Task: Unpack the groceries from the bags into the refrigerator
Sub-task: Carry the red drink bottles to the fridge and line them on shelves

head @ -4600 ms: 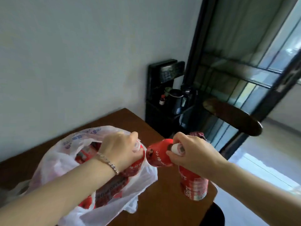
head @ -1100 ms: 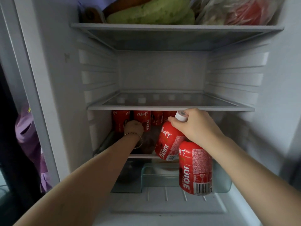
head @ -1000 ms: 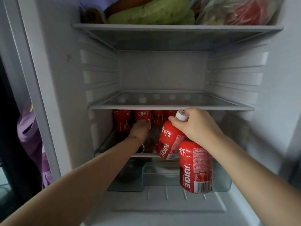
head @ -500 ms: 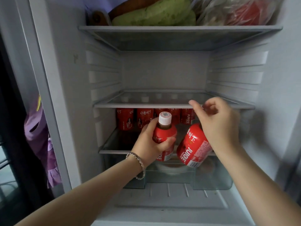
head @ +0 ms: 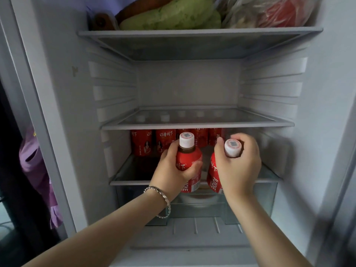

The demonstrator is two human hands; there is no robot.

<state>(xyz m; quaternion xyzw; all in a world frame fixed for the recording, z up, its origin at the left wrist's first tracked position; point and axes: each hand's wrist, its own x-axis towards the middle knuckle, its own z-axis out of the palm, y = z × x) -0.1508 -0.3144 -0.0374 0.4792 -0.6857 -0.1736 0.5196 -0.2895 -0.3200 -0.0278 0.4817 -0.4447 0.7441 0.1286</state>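
Head camera, looking into an open white refrigerator. The left grip, a silver chain bracelet on its wrist, is wrapped around the body of a red-labelled juice bottle with a white cap, which stands upright with thumb and fingers curled round it. Just to its right, the right grip is closed from above on the white cap and neck of a second red juice bottle marked JUICE, which leans slightly. The two bottles are just beside each other; whether they touch cannot be told. Both are at the front rim of the lower glass shelf, their bases showing below the rim line.

Beyond both grips, at the back of that shelf, stands a row of matching red juice bottles. Above the grips is a bare glass middle shelf, and higher up a top shelf carries a pale green gourd-like vegetable and a clear plastic bag with red contents. Below the grips sits a clear crisper drawer. Far left of the left grip, outside the cabinet, hangs purple cloth.
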